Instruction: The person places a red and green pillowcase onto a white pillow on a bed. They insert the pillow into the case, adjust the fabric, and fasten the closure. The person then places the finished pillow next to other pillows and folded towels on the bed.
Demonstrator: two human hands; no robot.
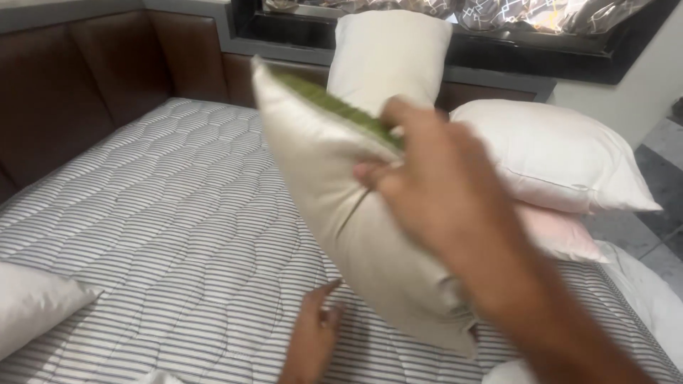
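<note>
Right hand (434, 178) pinches the cream satin cushion with a green edge (334, 213) at its upper seam, fingers clamped, lifting it above the striped quilted mattress (163, 235). Looks soft, light, slippery; seam grip suits. Left hand (313, 334), fingers loosely spread, touches its lower corner.

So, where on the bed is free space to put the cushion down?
The striped mattress is bare between the brown headboard and the left hand. The right side is crowded with stacked white pillows. Another pillow fills the near left corner.
</note>
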